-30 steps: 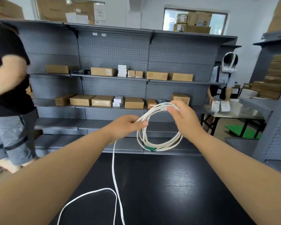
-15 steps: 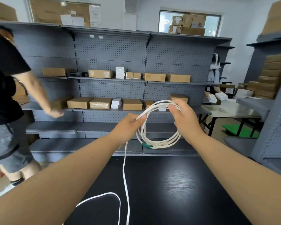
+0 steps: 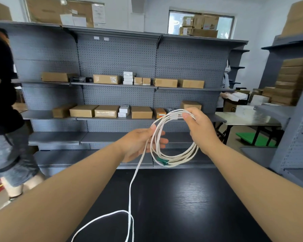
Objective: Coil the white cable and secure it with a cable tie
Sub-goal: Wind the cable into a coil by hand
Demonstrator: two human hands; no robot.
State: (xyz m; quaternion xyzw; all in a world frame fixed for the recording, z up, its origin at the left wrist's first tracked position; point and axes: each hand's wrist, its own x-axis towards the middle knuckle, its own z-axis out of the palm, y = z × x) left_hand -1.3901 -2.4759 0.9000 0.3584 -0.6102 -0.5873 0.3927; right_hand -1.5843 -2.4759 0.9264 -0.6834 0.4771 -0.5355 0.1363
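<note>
Right hand [image 3: 199, 130]: fingers and thumb curled over the top of the thin white round cable [image 3: 177, 158], clamping several loops together so the hanging coil holds its shape. Left hand [image 3: 138, 142]: fingers nearly straight behind the coil's left side, with the free strand running across them by the thumb. This hand is probably guiding the next loop, not gripping. Small green tab [image 3: 162, 161] at coil bottom; cannot tell what it is. Free strand drops to the black wood-grain bench [image 3: 191, 206] and curls there. Coiling unfinished; no cable tie seen. Grey pegboard shelving [image 3: 117, 55] beyond.
</note>
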